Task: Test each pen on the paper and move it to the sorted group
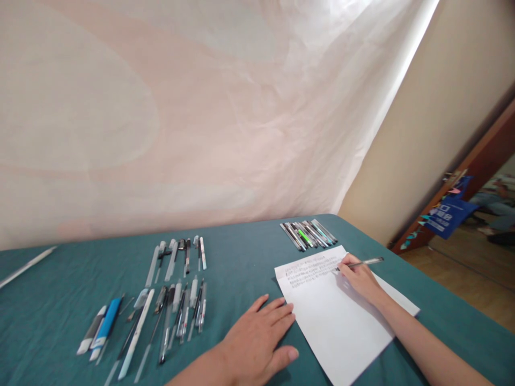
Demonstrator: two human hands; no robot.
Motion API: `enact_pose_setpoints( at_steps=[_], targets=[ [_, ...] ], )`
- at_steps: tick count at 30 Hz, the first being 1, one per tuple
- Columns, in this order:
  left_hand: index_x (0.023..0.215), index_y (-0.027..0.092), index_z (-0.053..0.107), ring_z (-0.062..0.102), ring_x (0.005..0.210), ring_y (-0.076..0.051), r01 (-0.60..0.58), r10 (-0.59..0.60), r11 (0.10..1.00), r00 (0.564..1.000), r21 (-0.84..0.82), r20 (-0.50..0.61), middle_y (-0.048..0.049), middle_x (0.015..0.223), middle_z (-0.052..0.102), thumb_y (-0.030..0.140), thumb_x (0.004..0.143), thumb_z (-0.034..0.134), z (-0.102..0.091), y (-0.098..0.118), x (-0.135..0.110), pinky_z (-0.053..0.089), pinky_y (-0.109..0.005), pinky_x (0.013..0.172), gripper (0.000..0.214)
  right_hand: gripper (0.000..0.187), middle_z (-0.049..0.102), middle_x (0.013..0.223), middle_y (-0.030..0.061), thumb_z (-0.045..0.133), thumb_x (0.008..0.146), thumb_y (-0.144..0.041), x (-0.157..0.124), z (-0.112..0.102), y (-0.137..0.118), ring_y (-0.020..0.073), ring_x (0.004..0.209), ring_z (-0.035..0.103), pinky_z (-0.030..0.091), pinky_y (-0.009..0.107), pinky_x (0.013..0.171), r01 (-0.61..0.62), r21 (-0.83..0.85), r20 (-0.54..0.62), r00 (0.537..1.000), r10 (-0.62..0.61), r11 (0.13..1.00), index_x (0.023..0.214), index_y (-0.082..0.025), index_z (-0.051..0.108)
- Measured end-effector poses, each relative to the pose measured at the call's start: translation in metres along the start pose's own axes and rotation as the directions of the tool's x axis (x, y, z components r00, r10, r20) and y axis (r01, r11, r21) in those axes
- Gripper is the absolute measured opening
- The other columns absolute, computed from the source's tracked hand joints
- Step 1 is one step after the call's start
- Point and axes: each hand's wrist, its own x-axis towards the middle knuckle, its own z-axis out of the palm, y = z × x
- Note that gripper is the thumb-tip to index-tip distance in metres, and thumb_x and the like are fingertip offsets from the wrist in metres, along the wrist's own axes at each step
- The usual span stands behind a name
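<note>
A white sheet of paper [341, 321] lies on the teal tablecloth [241, 273], with a few lines of handwriting near its top edge. My right hand [360, 279] is closed round a slim grey pen [364, 262], whose tip touches the written lines. My left hand [257, 338] lies flat on the cloth with fingers stretched out, its fingertips at the paper's left edge, holding nothing.
Several pens lie in a row [308, 234] just beyond the paper. More pens and markers [177, 289] are spread at the left, with a blue one [107, 324] nearest the front. A white backdrop sheet [193, 118] hangs behind the table. At far right is an open doorway [475, 214].
</note>
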Motion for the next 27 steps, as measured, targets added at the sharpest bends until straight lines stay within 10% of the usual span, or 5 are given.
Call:
enact_pose_setpoints(
  at_steps=[27],
  targets=[
    [0.132, 0.021, 0.033, 0.029, 0.126, -0.026, -0.019, 0.024, 0.996, 0.998, 0.092, -0.053, -0.0087, 0.137, 0.035, 0.046, 0.086, 0.033, 0.008, -0.006, 0.002, 0.017, -0.048, 0.104, 0.053, 0.021, 0.043, 0.053, -0.0069, 0.051, 0.078, -0.04, -0.004, 0.0, -0.007, 0.0078, 0.046, 0.038, 0.03, 0.019, 0.044, -0.123, 0.258, 0.025, 0.992, 0.121, 0.958, 0.075, -0.02, 0.05]
  ],
)
